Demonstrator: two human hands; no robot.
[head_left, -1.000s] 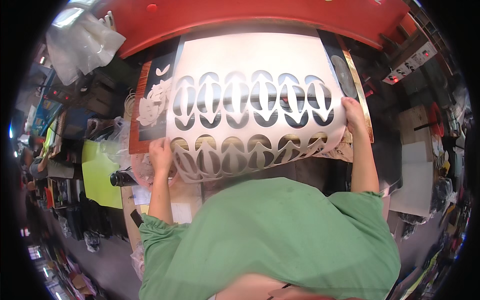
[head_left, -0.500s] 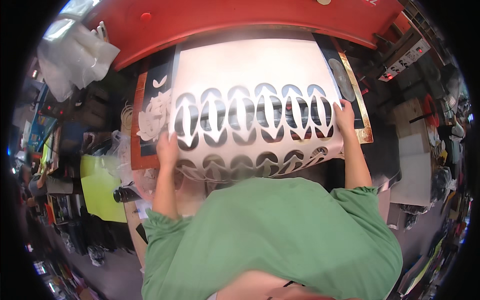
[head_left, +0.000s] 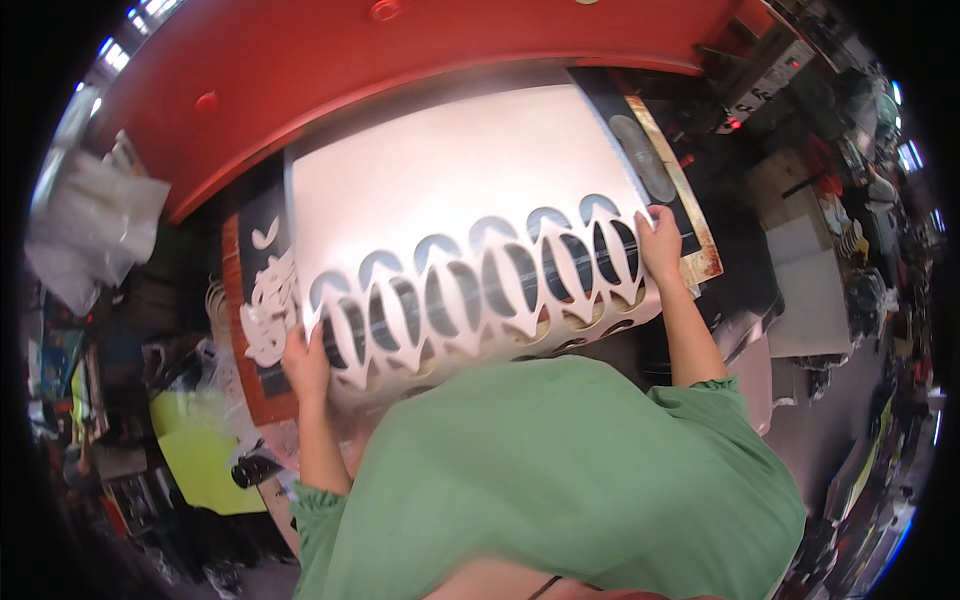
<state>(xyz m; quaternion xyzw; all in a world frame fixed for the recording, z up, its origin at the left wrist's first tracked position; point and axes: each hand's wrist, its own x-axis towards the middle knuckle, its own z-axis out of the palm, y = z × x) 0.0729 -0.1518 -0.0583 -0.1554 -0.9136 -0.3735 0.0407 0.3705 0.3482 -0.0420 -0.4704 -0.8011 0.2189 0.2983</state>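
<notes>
Bright centre, dim warped edges.

My left hand (head_left: 306, 362) and right hand (head_left: 660, 248) reach forward, wide apart, each in a pinch.
Watching from afar, I see the left hand's thumb and fingers drawn together, its wrist (head_left: 312, 398) nearly straight, the left forearm (head_left: 322, 445) running back and slightly inward from it. The right hand sits farther forward than the left, also pinched, fingertips partly hidden; the bare right forearm (head_left: 694, 335) slopes back and outward from it.
</notes>
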